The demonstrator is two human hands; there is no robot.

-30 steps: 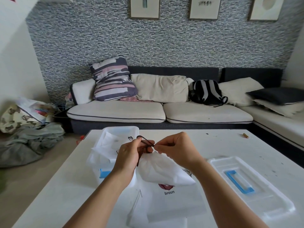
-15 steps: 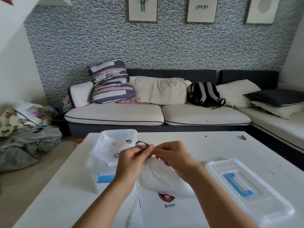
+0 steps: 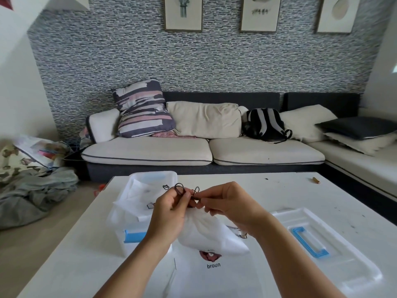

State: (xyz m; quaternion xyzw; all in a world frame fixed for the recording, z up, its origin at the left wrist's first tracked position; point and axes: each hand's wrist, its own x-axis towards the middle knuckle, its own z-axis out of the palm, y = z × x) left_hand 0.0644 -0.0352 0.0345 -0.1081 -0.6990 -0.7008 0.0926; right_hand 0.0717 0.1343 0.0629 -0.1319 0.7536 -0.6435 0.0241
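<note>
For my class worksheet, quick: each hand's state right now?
Left hand: pinches the dark cord of the white bag.
Right hand: pinches the same cord.

Inspector: Body parts in frame?
Recorder: Left forearm [image 3: 133, 267] and right forearm [image 3: 290, 259], both bare, run in from the lower edge. Left hand [image 3: 169, 211] and right hand [image 3: 232, 207], bare, at centre frame.

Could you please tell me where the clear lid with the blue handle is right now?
In the head view, the clear lid lies flat on the white table, right of the right hand.
</note>
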